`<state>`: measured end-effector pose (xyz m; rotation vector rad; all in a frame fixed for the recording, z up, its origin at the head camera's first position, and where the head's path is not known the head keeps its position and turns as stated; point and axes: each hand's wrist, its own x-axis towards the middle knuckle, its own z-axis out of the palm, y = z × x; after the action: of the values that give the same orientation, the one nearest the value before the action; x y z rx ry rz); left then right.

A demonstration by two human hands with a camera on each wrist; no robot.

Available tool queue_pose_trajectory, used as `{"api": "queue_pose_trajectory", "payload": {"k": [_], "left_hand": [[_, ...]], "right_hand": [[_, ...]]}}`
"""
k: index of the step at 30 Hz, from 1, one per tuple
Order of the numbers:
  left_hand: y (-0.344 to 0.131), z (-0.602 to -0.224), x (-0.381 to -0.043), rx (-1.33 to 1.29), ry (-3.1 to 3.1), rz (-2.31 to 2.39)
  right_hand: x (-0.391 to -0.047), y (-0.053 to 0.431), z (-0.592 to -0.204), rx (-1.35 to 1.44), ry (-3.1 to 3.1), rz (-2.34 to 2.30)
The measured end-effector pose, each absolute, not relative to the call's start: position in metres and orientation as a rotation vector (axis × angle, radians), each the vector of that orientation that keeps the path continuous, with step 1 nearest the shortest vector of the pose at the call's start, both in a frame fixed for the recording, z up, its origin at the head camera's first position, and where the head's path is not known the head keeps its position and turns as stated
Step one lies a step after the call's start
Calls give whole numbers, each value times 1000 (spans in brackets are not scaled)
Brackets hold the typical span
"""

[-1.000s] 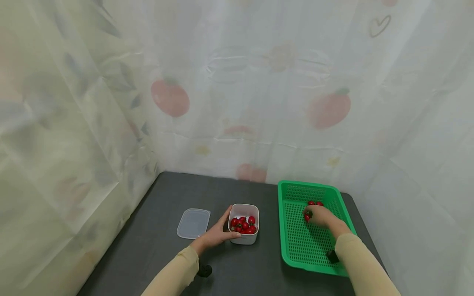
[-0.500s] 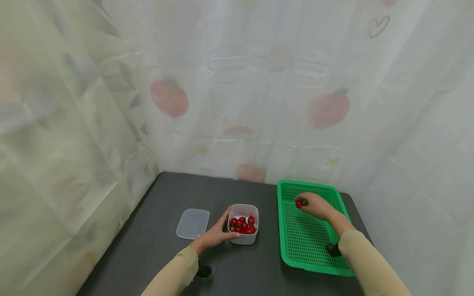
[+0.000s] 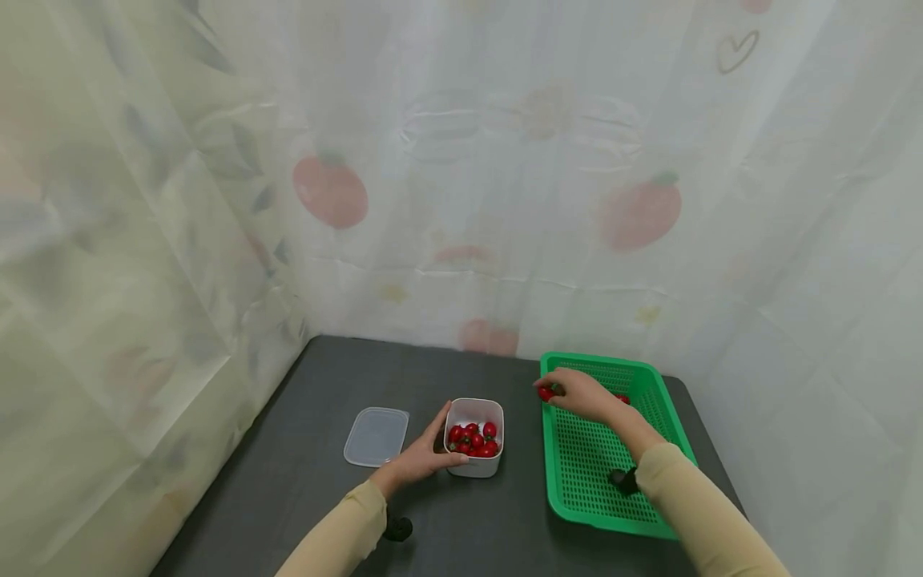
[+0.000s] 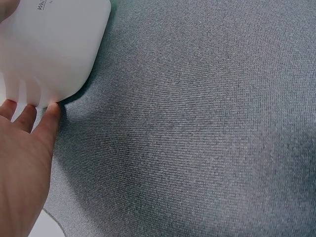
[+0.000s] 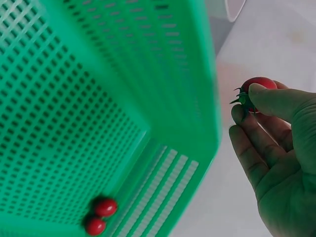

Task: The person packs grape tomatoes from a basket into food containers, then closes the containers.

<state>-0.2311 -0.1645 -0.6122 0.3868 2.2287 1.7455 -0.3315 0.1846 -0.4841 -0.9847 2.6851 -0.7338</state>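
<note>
My left hand (image 3: 421, 458) grips a small white square container (image 3: 473, 466) across its near left corner, thumb on one side and fingers on the other. Its fingertips press the smooth wall of the container (image 4: 54, 54) in the left wrist view. Several red cherry tomatoes (image 3: 476, 440) lie inside. Over the left rim of a green plastic basket (image 3: 551, 473), my right hand (image 3: 584, 396) pinches a cherry tomato (image 5: 260, 84) with its green stem leaves on, between thumb and fingertips. Two more cherry tomatoes (image 5: 101, 216) lie at the basket's far end.
A translucent square lid (image 3: 376, 436) lies flat on the dark table (image 3: 274, 473), left of the container. Patterned curtain sheeting (image 3: 461, 200) hangs behind the table and at both sides. Black wrist camera mounts show under each forearm.
My right hand has lifted a cherry tomato from the basket and carried it left to the basket's rim. The left hand and container have stayed put.
</note>
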Motion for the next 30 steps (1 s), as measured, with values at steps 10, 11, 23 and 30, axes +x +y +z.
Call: {"api": "queue_pose_trajectory", "payload": {"k": [10, 11, 23, 30], "left_hand": [[-164, -612, -231, 371, 2235, 1742], [-164, -612, -231, 370, 2235, 1743], [-164, -611, -231, 369, 2207, 1757], [-164, -611, -232, 391, 2200, 1759]], "right_hand": [[-327, 144, -483, -1098, 2656, -715], [-327, 140, -484, -1104, 2660, -706], [-326, 98, -491, -1241, 2604, -606], [-328, 86, -498, -1350, 2610, -503]]}}
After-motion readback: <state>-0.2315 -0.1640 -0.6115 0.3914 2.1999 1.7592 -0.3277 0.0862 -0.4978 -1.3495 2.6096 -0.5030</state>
